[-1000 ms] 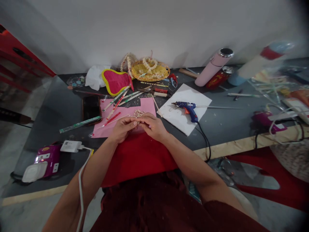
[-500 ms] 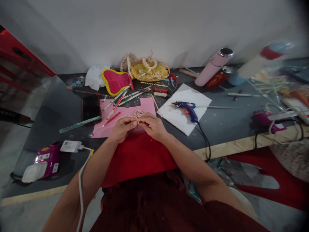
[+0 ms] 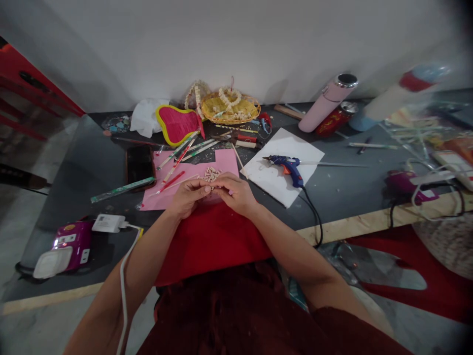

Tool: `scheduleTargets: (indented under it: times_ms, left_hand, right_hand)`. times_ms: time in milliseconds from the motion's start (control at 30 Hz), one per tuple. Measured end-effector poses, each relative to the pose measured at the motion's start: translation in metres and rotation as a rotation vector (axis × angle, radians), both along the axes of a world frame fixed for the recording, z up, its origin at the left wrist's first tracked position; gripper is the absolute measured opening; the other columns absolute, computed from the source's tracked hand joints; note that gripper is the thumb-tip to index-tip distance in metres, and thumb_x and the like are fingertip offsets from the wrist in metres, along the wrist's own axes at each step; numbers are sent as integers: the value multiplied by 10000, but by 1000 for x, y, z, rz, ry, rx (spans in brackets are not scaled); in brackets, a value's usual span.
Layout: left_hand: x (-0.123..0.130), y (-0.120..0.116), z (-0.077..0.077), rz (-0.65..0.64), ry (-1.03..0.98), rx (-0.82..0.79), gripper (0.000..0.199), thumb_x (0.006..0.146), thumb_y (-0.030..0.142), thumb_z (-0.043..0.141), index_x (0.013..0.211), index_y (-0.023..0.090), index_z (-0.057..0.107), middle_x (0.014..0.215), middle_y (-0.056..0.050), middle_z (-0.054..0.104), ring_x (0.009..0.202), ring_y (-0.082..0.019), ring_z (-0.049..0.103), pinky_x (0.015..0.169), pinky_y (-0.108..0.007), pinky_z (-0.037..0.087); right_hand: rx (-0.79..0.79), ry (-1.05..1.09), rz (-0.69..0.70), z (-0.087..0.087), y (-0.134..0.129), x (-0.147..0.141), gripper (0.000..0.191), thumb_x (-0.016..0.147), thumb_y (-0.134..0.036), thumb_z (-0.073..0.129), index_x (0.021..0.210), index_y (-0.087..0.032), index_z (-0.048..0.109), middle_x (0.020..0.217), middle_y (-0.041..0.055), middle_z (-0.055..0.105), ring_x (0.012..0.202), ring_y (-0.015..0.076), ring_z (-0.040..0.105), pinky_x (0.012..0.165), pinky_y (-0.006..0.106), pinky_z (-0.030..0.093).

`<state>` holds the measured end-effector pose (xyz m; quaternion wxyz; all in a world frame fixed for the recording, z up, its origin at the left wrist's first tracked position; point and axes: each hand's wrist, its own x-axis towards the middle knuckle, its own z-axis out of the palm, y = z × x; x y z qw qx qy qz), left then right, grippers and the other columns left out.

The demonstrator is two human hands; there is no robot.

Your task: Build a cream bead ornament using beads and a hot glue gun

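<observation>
My left hand and my right hand meet fingertip to fingertip over the front edge of a pink sheet. Both are closed in a pinch. Whatever sits between the fingers is too small and too covered to make out. Just beyond the fingertips lies a pile of short pale stick pieces on the pink sheet. A red cloth spreads below my hands. Red-and-white wrapped sticks rest on the sheet left of the pile.
Right of my hands a blue glue gun lies on a white board, its black cord hanging over the table edge. Behind stand a yellow basket, pliers, a pink flask and a red can. A phone lies left.
</observation>
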<state>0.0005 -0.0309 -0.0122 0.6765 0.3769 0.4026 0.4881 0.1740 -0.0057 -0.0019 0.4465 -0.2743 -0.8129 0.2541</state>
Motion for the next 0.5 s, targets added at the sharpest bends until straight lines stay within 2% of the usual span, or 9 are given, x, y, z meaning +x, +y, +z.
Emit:
scheduleTargets:
  times_ms: [333, 500]
  left_hand:
    - [1, 0, 0, -7, -12, 8, 182, 659, 267, 760, 765, 129, 707, 653, -24, 651, 587, -94, 554, 603, -226, 410]
    - [1, 1, -1, 15, -8, 2, 185, 653, 272, 764, 754, 128, 710, 607, -16, 627, 551, -82, 526, 555, -212, 382]
  right_hand:
    - [-2, 47, 8, 0, -1, -2, 135, 853, -174, 552, 938, -165, 656, 892, 69, 644, 876, 135, 608, 804, 288, 523]
    - [0, 20, -15, -2, 0, -2, 184, 861, -179, 543, 991, -210, 670, 914, 54, 657, 894, 132, 618, 825, 305, 532]
